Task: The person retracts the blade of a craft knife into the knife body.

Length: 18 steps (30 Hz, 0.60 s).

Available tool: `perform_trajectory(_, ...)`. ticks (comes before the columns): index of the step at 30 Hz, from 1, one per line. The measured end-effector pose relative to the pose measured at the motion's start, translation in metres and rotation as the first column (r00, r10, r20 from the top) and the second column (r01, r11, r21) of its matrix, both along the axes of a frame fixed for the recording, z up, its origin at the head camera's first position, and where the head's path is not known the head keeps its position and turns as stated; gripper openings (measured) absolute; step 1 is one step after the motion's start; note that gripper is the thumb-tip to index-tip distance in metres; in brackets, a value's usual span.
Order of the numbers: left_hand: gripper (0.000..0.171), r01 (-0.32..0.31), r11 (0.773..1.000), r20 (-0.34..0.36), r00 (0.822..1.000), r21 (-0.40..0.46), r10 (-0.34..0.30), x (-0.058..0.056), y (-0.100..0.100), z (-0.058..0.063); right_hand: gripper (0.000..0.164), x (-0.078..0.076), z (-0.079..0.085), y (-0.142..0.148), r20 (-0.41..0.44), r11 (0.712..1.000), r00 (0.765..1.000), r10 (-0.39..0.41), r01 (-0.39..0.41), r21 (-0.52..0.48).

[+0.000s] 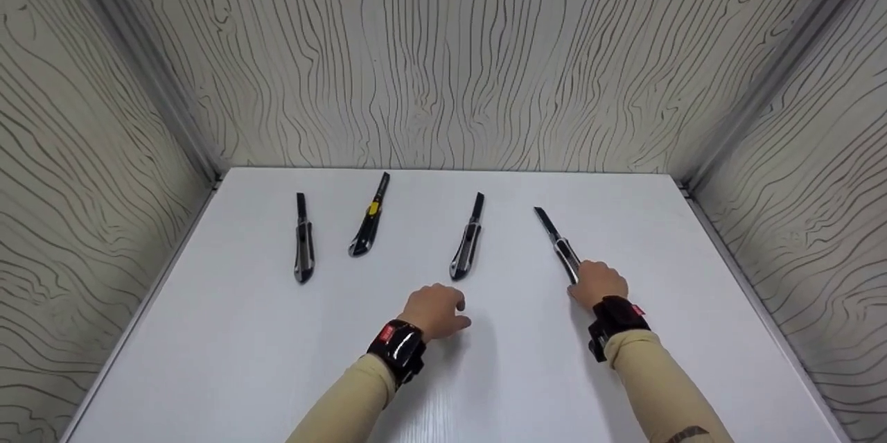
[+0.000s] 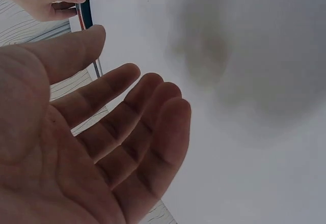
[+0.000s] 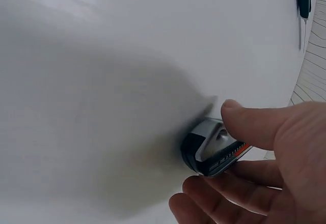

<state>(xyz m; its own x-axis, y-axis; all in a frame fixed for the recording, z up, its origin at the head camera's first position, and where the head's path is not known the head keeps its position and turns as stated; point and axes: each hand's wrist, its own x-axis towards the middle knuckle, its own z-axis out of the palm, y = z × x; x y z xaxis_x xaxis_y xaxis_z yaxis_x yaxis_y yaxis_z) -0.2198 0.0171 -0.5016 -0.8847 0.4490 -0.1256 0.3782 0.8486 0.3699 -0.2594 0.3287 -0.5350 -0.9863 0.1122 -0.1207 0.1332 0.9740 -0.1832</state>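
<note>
My right hand (image 1: 600,283) grips the handle end of a snap-off utility knife (image 1: 565,254) at the right, its dark blade pointing away and to the left. In the right wrist view, the thumb lies on one side of the knife's grey and black butt (image 3: 209,147), with fingers on the other. My left hand (image 1: 435,310) hovers over the table with loosely bent fingers and nothing in it. Nearest to it lies another grey and black utility knife (image 1: 466,249). Farther left are a black knife with a yellow slider (image 1: 366,227) and a grey and black knife (image 1: 304,249).
A white table (image 1: 229,367) carries all the knives, the lying ones with blades toward its back edge. Wood-grain patterned panels (image 1: 429,62) rise behind it and at both sides, with grey metal posts (image 1: 752,75) in the corners.
</note>
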Motion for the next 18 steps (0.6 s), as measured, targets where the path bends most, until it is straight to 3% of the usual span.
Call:
perform_trajectory(9,0.029,-0.006,1.000,-0.003,1.000,-0.003,0.006,0.001,-0.003,-0.004,0.018,-0.004,-0.011,-0.001,-0.050,0.999,0.998,-0.030,0.031,0.010)
perform_trajectory(18,0.027,0.006,1.000,-0.032,0.999,0.020,-0.005,0.004,-0.009,-0.007,0.020,-0.001,-0.018,-0.006,-0.075,0.997,0.996,-0.050,0.046,-0.054)
